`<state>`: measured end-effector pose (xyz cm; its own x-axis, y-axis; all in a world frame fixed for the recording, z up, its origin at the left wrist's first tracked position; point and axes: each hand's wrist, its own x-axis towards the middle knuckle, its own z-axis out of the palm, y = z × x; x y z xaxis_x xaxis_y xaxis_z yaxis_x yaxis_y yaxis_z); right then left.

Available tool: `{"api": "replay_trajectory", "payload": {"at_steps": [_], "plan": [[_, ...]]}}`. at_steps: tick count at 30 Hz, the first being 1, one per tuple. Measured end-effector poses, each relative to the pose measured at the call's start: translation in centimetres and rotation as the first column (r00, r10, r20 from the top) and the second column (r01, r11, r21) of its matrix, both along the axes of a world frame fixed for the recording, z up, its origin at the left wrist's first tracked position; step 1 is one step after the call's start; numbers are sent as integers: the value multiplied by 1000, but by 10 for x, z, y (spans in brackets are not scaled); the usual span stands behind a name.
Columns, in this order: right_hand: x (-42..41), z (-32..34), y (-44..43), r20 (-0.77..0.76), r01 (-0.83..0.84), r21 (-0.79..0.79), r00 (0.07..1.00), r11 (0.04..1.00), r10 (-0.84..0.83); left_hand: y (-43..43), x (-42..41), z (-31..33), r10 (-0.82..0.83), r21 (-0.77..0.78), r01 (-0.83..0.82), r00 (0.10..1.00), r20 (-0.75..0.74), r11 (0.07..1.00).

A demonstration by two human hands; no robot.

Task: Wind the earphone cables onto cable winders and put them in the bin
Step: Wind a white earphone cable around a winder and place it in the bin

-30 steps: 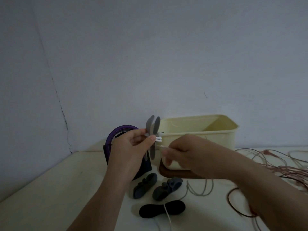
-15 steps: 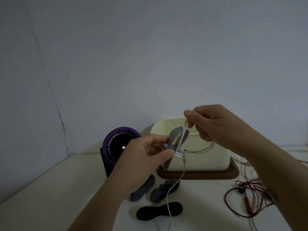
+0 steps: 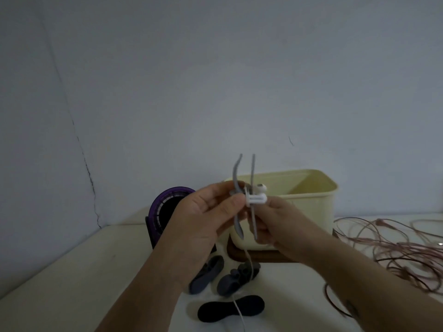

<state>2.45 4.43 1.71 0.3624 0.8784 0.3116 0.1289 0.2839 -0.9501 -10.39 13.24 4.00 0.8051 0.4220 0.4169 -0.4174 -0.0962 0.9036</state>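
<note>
Down from its raised pull above the winder half a second ago, the right hand (image 3: 271,224) now sits low against the cable winder (image 3: 252,178), which has swung round to stand upright and edge-on.

The left hand (image 3: 211,212) pinches the near grey flap between thumb and fingertips. The right hand's curled fingers wrap the lower half of the far flap, its thumb just under the white earbuds (image 3: 257,198) that poke out sideways at the hub. Both hands are closed on the winder. Whether the right hand also traps the cable, I cannot tell. This split hold looks meant to spread the two flaps, so the gap at the hub stays clear for the next turn.

Straight below the grip, the white cable (image 3: 240,312) hangs slack to the table (image 3: 72,283). Much of it seems unwound, so I judge the winding is only at an early stage.

Also beneath the grip lie three spare winders (image 3: 231,311), within easy reach for later cables. Just behind the grip stands the cream bin (image 3: 311,200) on a wooden tray (image 3: 261,258), close enough for a short drop once this winder is full. Left of the grip and behind it stands a purple fan (image 3: 165,207). Well off to the right of the grip a loose tangle of pink cables (image 3: 395,248) waits.
</note>
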Motion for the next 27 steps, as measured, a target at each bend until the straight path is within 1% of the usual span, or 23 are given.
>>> {"api": "replay_trajectory", "payload": {"at_steps": [2,5,8,10,14,16,20,23,25,27], "plan": [[-8,-8,8,73,23,-6,997,1000,-23,4,0,0,31,-114,-26,999,44,993],[-16,-15,15,222,115,-23,969,993,-108,13,-1,-1,115,-196,-95,989,93,976],[-26,-14,12,436,180,-21,887,983,-153,22,-3,-1,186,-259,-150,975,121,954],[-32,-9,9,553,192,-37,821,981,-140,25,-2,-2,231,-252,-195,965,123,948],[-43,9,-1,762,233,-41,637,972,-120,28,-1,-6,327,-208,-306,942,80,929],[-46,20,-9,810,267,-27,571,963,-135,28,0,-8,358,-183,-346,933,39,920],[-42,41,-28,886,339,37,424,940,-188,25,0,-10,418,-31,-418,908,-13,908],[-35,51,-38,889,363,75,397,929,-227,17,2,-10,415,117,-408,909,-36,905],[-29,54,-41,893,381,97,374,919,-250,12,3,-11,398,184,-383,916,-53,906],[-21,56,-42,898,403,141,331,904,-288,8,4,-12,384,241,-357,920,-75,902]]}}
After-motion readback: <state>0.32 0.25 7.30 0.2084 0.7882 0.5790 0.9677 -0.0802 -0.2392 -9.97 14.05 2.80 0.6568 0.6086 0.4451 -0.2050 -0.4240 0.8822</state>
